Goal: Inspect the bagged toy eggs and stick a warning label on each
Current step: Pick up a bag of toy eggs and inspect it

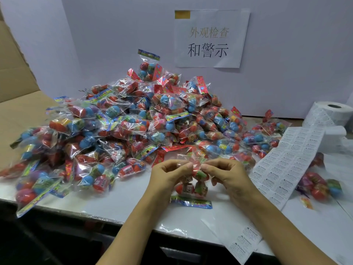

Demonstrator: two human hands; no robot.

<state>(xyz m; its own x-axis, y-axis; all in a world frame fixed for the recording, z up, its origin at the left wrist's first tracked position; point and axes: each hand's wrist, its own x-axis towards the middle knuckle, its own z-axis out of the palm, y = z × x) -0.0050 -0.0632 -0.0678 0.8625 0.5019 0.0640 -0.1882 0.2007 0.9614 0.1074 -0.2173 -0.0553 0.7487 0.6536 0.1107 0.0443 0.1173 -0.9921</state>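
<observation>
Both forearms reach in from the near edge and meet above the middle of the white table. The left hand has its fingers curled, thumb and fingertips pinching the upper left part of a clear bag of toy eggs. The right hand mirrors it, fingers curled and pinching the bag's upper right part, so the two sets of fingertips nearly touch at the top.

The held bag hangs upright between the hands, long axis vertical. Its blue printed header strip is at the bottom, lying along the table just near of the hands, and the red and patterned eggs stack above it.

Beyond the hands, a large heap of bagged eggs spreads across the far and left part of the table. To the right a strip of warning labels runs from a label roll at the far right toward the near edge, passing just beside the right wrist. A few more bags lie right of the strip. A paper sign with printed characters hangs on the far wall, and brown cardboard stands at far left.
</observation>
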